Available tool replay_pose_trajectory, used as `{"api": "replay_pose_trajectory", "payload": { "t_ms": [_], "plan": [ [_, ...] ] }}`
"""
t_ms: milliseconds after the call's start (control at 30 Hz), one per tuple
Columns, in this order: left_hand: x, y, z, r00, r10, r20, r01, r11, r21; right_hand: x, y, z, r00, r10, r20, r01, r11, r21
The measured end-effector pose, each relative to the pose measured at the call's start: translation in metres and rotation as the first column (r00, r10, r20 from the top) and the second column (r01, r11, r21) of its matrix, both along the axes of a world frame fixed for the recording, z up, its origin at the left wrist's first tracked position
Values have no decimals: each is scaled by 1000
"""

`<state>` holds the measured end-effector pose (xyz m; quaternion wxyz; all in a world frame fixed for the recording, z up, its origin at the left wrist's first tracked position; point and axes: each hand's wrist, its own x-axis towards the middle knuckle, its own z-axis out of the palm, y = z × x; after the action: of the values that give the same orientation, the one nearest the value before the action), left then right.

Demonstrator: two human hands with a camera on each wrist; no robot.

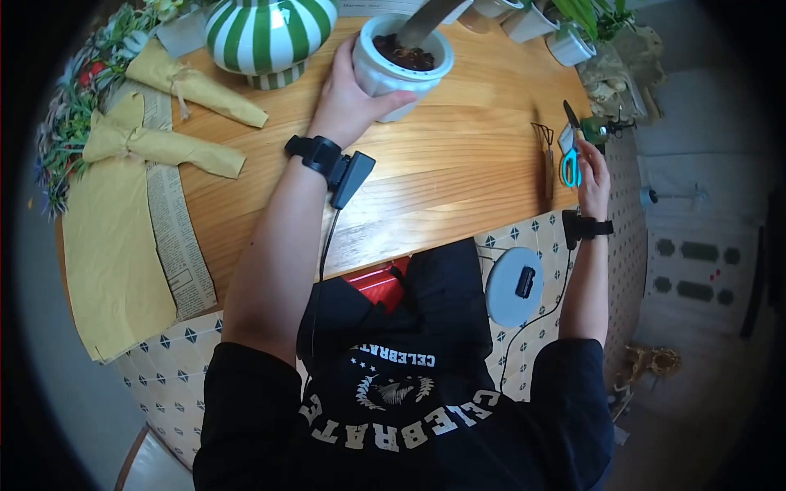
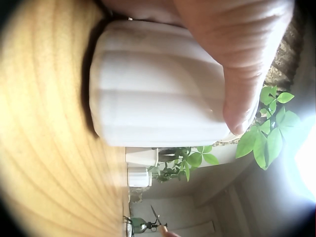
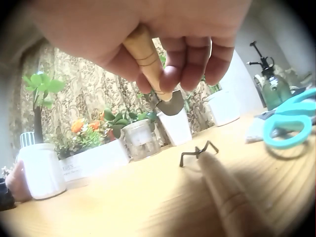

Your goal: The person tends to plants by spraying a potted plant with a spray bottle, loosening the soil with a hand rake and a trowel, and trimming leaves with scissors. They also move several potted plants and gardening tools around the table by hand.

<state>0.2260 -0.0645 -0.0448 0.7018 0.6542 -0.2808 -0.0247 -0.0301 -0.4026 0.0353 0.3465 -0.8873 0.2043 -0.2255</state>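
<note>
My left hand grips a white fluted flowerpot, thumb across its near side and fingers round the left. Dark soil fills the pot, and a thick plant stem rises from it. In the left wrist view the thumb lies along the pot's wall, its base at the tabletop. Over the table's right end, my right hand holds a small trowel by its wooden handle. Its metal blade points away from me, above the table. Below that hand lie a wooden-handled hand rake and turquoise scissors.
A green glass spray bottle stands at the right edge. Potted plants line the back. At the left are a green-striped vase, two rolled paper bundles and brown wrapping paper. A grey round stool stands below the table.
</note>
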Motion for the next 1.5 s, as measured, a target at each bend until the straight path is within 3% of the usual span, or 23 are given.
{"api": "replay_pose_trajectory", "payload": {
  "t_ms": [167,400,533,833,1033,1167,1367,1500],
  "plan": [
    [2,0,-1,1000,-2,-4,2,1000,31,-31,-17,-8,997,-62,47,59,996,65],
    [-1,2,6,1000,-19,-21,20,998,52,-46,-7,-29,992,-91,-88,70,975,-213],
    [-3,3,9,998,-47,-51,48,999,22,-47,-13,-46,989,-123,-80,113,987,-118],
    [-2,2,8,995,-69,-68,70,997,15,-42,-2,-47,958,-116,-262,61,976,-209],
    [-1,2,5,996,-66,-59,66,998,3,-40,3,-45,962,-134,-239,87,977,-196],
    [1,2,1,998,-54,-25,54,998,11,-32,-1,-48,954,-178,-240,105,952,-288],
    [1,2,1,999,-40,-2,40,999,25,-24,-8,-50,903,-266,-338,148,930,-336],
    [-1,3,4,999,-36,-18,36,999,28,-23,-12,-49,926,-204,-319,97,941,-323]
  ]
}}
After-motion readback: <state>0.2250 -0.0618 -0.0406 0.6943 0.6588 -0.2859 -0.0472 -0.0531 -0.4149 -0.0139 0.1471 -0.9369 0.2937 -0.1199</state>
